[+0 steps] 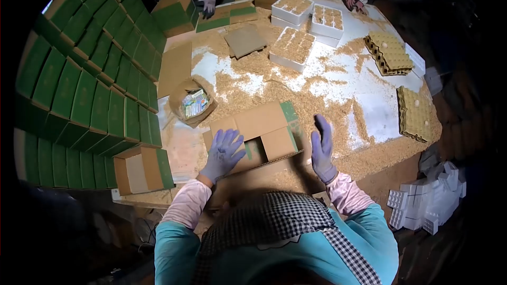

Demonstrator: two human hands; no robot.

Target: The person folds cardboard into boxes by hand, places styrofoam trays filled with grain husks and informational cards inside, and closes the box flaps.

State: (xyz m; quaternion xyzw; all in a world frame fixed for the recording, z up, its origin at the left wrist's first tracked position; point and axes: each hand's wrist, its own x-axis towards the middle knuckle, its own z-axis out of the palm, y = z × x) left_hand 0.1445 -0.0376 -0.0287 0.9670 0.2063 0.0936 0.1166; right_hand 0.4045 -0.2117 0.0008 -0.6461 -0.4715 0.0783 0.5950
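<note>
A cardboard box (259,119) with green print lies at the table's near edge, its flaps partly folded and a dark gap showing between them. Over its left side is my left hand (224,153), gloved in light purple, fingers spread and holding nothing. My right hand (322,148), in a matching glove, is raised just off the box's right side with thumb and fingers apart and nothing between them. Whether either hand touches the cardboard is hard to tell.
Green boxes (90,95) are stacked at left, beside an open box (138,171). A round container (196,117) holds packets. Sawdust-filled white trays (293,47), flat cardboard (244,40) and egg trays (388,53) lie farther off. Two people work at the far edge.
</note>
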